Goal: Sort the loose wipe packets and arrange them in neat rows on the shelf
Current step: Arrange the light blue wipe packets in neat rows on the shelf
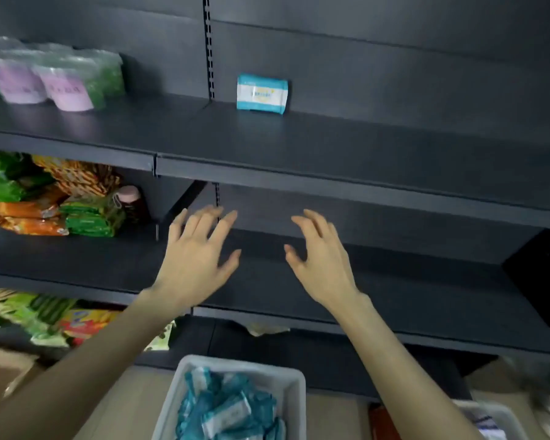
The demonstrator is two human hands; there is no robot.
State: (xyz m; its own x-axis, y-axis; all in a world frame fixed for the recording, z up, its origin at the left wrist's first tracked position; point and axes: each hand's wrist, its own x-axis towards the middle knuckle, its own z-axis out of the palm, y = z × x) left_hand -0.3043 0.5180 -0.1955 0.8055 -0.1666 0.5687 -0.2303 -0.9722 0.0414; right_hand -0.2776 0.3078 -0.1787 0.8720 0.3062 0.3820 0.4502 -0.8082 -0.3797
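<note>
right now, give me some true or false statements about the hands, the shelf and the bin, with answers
1. The left hand and the right hand both hold nothing. True.
2. Three packets stand on the upper shelf. False: only one blue and white wipe packet stands there.
3. The white bin holds many blue packets. True.
4. The purple pouches sit right of the wipe packet. False: they sit to its left.
</note>
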